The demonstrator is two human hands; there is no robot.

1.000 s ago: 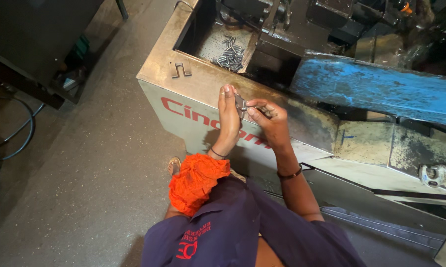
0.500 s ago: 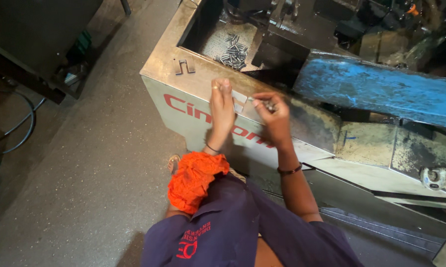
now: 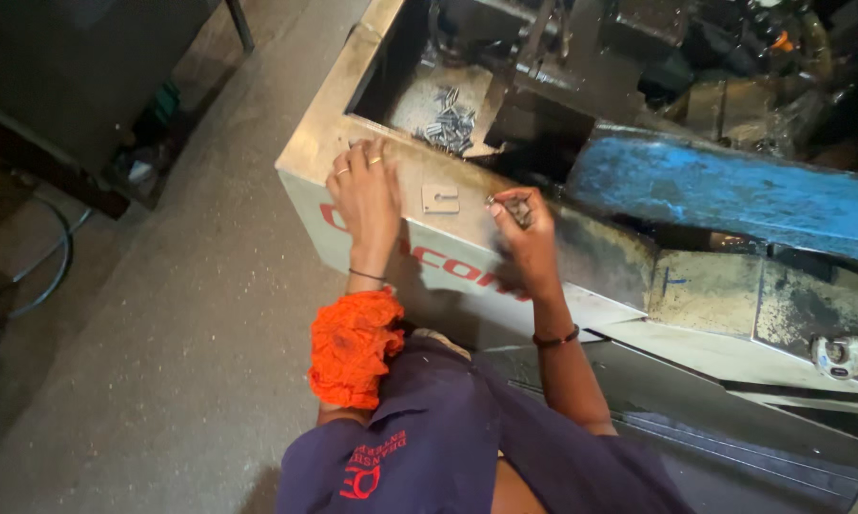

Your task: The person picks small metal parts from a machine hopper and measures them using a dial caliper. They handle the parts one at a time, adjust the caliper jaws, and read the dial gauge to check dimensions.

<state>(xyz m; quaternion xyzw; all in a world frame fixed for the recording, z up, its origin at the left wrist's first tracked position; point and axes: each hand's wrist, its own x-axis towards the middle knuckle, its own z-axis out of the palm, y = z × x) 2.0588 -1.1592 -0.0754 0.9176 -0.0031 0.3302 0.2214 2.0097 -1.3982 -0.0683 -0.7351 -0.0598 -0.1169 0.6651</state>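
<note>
Down close, an orange cloth [image 3: 353, 347] sits bunched at the person's left forearm, and the left hand [image 3: 364, 195] lies flat, fingers spread and holding nothing, on the machine's pale ledge [image 3: 391, 167]. Just beside it a small metal plate [image 3: 440, 198] rests on that ledge, and the right hand [image 3: 524, 233] is pinched shut on small metal pieces [image 3: 512, 204] right next to the plate. Further back, loose metal pins [image 3: 451, 127] lie heaped in the open tray [image 3: 405, 105], with a blue beam [image 3: 733, 195] off to the right.

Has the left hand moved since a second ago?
Yes. The left hand has slid left along the machine's top ledge toward its corner, away from the right hand; a small flat plate lies between them.
</note>
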